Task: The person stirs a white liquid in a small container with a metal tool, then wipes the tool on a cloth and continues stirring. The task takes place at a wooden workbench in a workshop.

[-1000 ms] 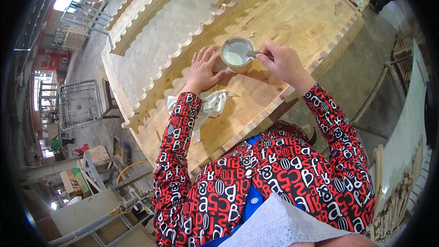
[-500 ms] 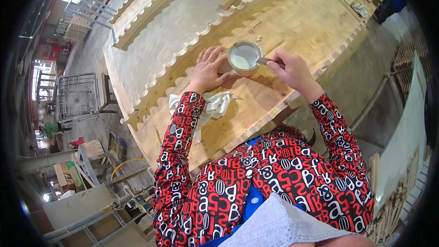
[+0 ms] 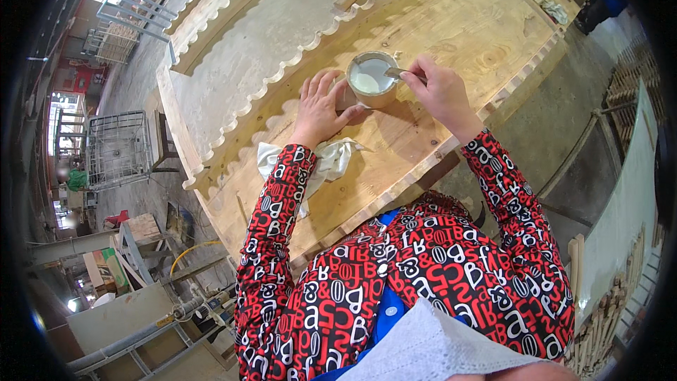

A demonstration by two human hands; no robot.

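A round cup [image 3: 372, 101] of whitish liquid stands on the wooden panel [image 3: 381, 162]. My right hand [image 3: 441, 95] is closed around a small flat spatula [image 3: 396, 73], whose grey end reaches over the cup's right rim; its tip is hard to make out. Just left of the cup, my left hand [image 3: 321, 109] lies with fingers spread over a small brown piece of wood [image 3: 345, 97], most of it hidden beneath the palm. A crumpled white cloth [image 3: 335, 161] rests by my left wrist.
Wavy-edged wooden strips [image 3: 285, 74] run across the panel beyond my hands. A wire cage [image 3: 118, 148] stands on the floor at left. Stacked wood slats [image 3: 599, 331] and a pale sheet [image 3: 620, 204] are at right. Another person's dark-clothed leg [image 3: 599, 10] shows at far right.
My right hand and the spatula have moved up and slightly left. The cup has shifted a little and is tilted less toward me. My left hand has barely moved.
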